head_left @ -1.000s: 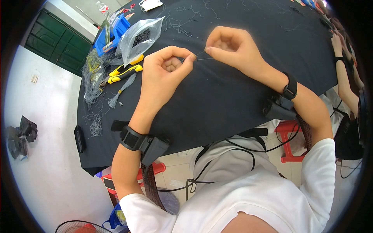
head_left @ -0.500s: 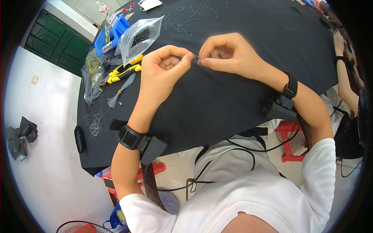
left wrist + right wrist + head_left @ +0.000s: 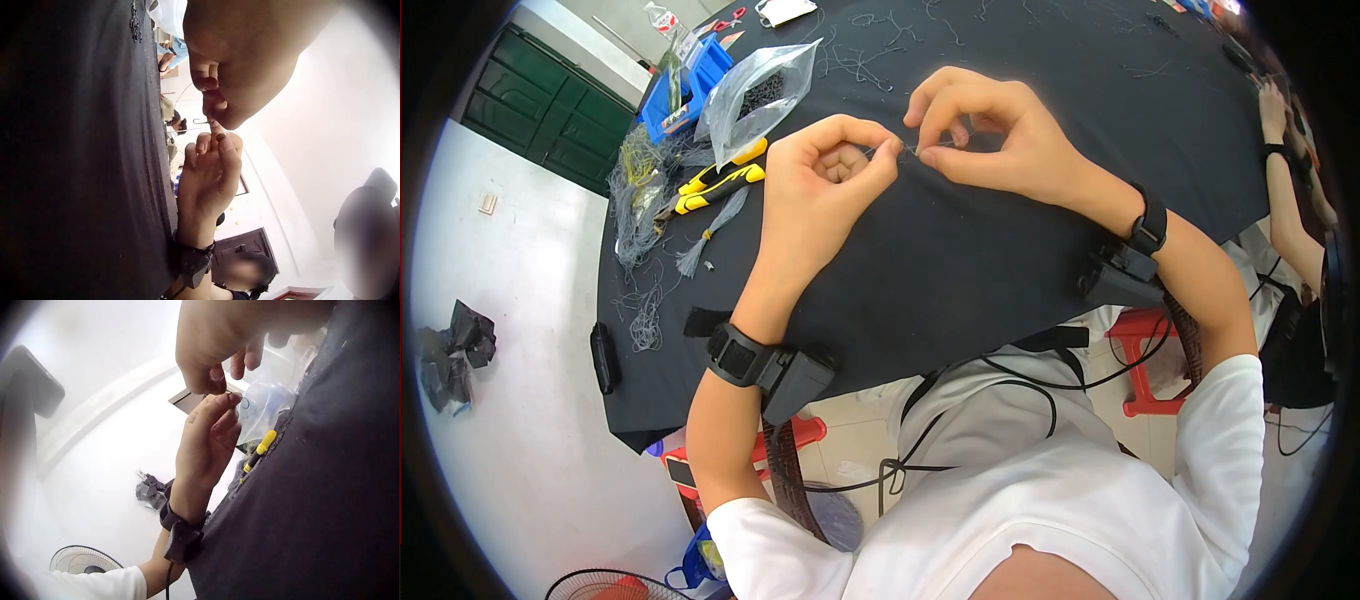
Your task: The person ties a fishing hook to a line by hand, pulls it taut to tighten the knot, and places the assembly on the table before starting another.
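Over the black-covered table, my left hand [image 3: 820,185] pinches a small dark fish hook [image 3: 245,404] between thumb and forefinger, its bend sticking out past the fingertips. Close on its right, my right hand [image 3: 1005,135] holds a thin fishing line [image 3: 187,130] at the tips of thumb and forefinger, with its other fingers spread loosely. The fingertips of both hands almost meet in the left wrist view. Part of the hook's shank is hidden by the left fingers.
Left of my hands lie a clear plastic bag [image 3: 790,85] of small dark pieces, a blue bin [image 3: 662,118], yellow-black pliers [image 3: 725,188] and bundles of grey line [image 3: 640,215]. Loose strands [image 3: 860,68] lie on the far cloth. Another person's arm [image 3: 1272,115] is at the right edge.
My right hand has moved left toward my left hand, and its fingers have lifted and spread apart in the last half second. The left hand stays nearly still.
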Tool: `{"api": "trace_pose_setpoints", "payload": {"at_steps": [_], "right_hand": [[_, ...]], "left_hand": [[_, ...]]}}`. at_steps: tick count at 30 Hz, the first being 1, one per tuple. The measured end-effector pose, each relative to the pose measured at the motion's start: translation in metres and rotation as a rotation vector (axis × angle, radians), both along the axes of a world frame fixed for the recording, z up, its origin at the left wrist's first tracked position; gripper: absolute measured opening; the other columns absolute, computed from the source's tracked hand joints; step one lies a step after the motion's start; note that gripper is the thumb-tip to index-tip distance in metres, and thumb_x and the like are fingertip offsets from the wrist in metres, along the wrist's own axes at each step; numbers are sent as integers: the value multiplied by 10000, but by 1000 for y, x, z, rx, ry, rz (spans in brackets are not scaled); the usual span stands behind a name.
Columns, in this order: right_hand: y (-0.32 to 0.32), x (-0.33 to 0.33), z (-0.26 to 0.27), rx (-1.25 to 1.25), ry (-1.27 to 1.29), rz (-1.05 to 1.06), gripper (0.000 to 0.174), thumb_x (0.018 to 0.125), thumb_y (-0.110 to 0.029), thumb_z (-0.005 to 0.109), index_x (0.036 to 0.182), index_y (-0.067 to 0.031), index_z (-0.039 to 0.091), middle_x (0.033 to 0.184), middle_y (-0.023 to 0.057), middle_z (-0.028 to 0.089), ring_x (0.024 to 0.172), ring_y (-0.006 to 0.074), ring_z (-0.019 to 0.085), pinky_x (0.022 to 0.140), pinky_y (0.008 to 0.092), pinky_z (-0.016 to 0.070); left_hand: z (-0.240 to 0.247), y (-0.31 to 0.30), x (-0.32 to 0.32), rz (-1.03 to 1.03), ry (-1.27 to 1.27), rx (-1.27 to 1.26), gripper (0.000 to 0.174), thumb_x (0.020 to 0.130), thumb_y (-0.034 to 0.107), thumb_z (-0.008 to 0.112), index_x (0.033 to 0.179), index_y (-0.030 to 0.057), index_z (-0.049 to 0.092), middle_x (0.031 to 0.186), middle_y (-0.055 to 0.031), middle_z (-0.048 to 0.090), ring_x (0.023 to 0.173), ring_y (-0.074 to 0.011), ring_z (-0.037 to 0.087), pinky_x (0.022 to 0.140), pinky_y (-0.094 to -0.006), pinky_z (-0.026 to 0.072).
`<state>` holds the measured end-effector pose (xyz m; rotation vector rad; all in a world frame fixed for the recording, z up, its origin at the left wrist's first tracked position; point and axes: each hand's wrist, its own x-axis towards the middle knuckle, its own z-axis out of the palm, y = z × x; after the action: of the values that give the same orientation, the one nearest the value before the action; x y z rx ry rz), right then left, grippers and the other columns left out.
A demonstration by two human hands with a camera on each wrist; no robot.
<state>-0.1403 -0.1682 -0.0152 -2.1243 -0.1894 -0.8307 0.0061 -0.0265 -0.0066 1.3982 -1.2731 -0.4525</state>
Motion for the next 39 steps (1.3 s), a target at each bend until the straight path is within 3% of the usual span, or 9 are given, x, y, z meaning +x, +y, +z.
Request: {"api": "trace_pose_setpoints", "payload": {"at_steps": [6,9,12,14,21,23,29,34,39], "right_hand": [[0,0,1,-50,10,7,59,749,-21,648,783,-59,620,943,19,564,695,70,437,639,211,362],[-1,4,-4,16,-87,-45,74,745,-158,665,767,-99,627,806,-61,560,634,45,420,526,207,305],[-2,1,-1,42,-9,-48,47,772,-1,627,800,-32,606,903,13,550,663,51,423,619,203,344],[-2,-1,0,49,18,-63,42,780,-3,624,807,-27,602,889,9,540,657,44,421,612,200,338],[-3,0,-1,158,84,-101,33,821,-44,603,813,-19,583,777,-22,521,642,23,412,581,192,324],[0,1,-1,293,89,-42,61,832,-77,601,806,-27,577,737,-33,512,631,14,408,566,188,313],[15,0,1,601,219,116,101,839,-152,607,791,-74,564,654,-62,474,566,4,357,503,185,254],[18,0,-1,810,377,266,105,810,-154,623,766,-65,587,623,-61,485,509,15,327,458,195,226],[26,1,-4,845,378,245,113,815,-131,620,742,-70,560,596,-74,446,499,17,326,458,195,242]], "left_hand": [[1,0,0,0,9,1,71,796,60,656,790,-8,636,536,99,448,476,40,328,432,-151,225],[0,0,0,-6,-48,14,60,785,51,658,789,-4,635,533,96,439,481,34,322,436,-157,231],[-1,0,0,-36,-99,1,46,769,29,659,788,-2,631,535,91,432,489,26,322,443,-161,240],[2,2,-3,-48,-145,-8,42,760,8,656,788,-3,627,543,86,431,498,22,327,451,-160,247],[8,5,-7,-135,-145,-130,100,729,-69,645,806,-8,627,829,0,609,564,3,386,512,-154,319],[8,6,-5,-160,-172,-153,118,721,-77,648,814,-7,628,904,-18,624,575,-2,395,523,-154,330],[12,7,-7,-187,-167,-214,139,730,-82,641,848,-8,643,914,-27,617,577,-4,392,530,-153,333],[10,5,-10,-151,-10,-252,104,779,-52,631,882,-33,634,855,-17,615,587,4,399,536,-148,334],[8,3,-15,-45,44,-262,93,809,-22,624,899,-47,625,757,23,577,580,12,394,526,-140,314]]}}
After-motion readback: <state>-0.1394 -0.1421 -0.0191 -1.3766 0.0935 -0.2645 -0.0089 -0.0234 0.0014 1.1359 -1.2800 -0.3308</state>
